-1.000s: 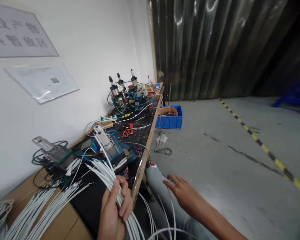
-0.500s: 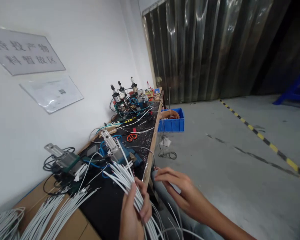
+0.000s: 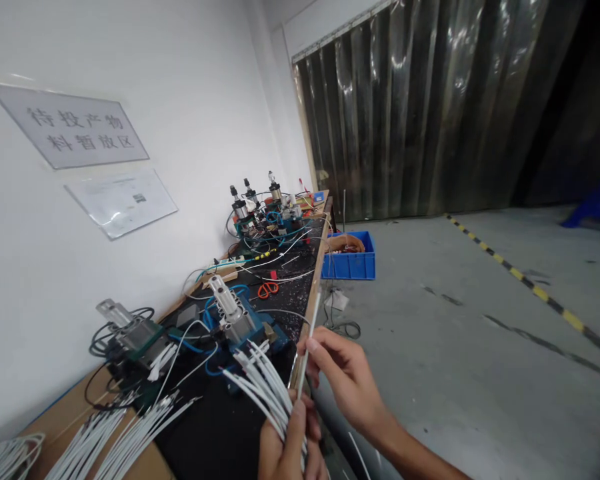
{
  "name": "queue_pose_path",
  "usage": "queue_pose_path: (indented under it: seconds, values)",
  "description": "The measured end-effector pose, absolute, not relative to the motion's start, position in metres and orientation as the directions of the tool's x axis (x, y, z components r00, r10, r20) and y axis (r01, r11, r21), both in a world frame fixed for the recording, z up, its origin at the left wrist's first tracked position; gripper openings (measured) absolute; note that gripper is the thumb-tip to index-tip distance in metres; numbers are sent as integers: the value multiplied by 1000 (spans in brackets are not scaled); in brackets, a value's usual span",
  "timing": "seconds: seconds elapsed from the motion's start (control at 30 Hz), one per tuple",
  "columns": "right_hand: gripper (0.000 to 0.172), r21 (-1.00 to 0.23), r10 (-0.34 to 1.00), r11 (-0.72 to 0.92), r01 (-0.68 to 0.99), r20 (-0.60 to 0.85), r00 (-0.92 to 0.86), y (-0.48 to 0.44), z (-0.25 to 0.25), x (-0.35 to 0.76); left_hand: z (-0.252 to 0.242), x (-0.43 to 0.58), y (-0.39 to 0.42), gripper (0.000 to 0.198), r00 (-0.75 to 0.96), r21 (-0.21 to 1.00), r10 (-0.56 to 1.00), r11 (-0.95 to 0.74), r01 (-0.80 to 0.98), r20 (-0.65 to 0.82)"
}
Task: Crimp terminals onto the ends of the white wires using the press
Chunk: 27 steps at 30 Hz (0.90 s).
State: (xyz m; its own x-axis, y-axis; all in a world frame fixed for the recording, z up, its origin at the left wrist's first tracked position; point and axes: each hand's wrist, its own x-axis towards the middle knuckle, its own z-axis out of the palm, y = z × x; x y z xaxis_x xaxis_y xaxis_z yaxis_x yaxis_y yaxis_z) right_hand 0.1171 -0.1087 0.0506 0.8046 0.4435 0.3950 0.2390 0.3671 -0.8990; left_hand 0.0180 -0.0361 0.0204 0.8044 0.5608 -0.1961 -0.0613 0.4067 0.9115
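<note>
A bundle of white cables (image 3: 270, 387) is gripped in my left hand (image 3: 295, 440) at the bottom centre, its cut ends pointing up and left. One white cable (image 3: 310, 333) stands apart from the bundle, rising past the table edge. My right hand (image 3: 343, 370) pinches that single cable between thumb and fingers, just above and right of my left hand. Behind the bundle, a blue and silver pneumatic press (image 3: 237, 320) sits on the black table mat (image 3: 215, 413).
Another press (image 3: 130, 330) stands left, with cable bundles (image 3: 125, 433) on cardboard (image 3: 87, 393) before it. Orange scissors (image 3: 267, 289) and more machines (image 3: 265, 213) lie farther along the table. A blue bin (image 3: 350, 265) is on the floor beyond the table edge.
My right hand has moved left and closed on a single cable, which now stands apart from the bundle. My left hand has shifted slightly right and down with the bundle. The view has tilted slightly.
</note>
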Motion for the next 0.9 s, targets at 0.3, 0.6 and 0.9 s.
queue_pose_path:
  seconds: [0.3, 0.6, 0.9]
  values:
    - [46, -907, 459, 411, 94, 295, 838, -128, 47, 123, 35, 17, -21, 48, 795, 921, 601, 351, -171, -81]
    - [22, -938, 666, 191, 289, 340, 664, -122, 53, 111, 20, 17, -38, 78, 861, 878, 440, 478, 16, -255]
    - [11, -824, 637, 25, 566, 450, 626, -134, 55, 100, 12, 12, -27, 69, 846, 902, 477, 431, 13, -240]
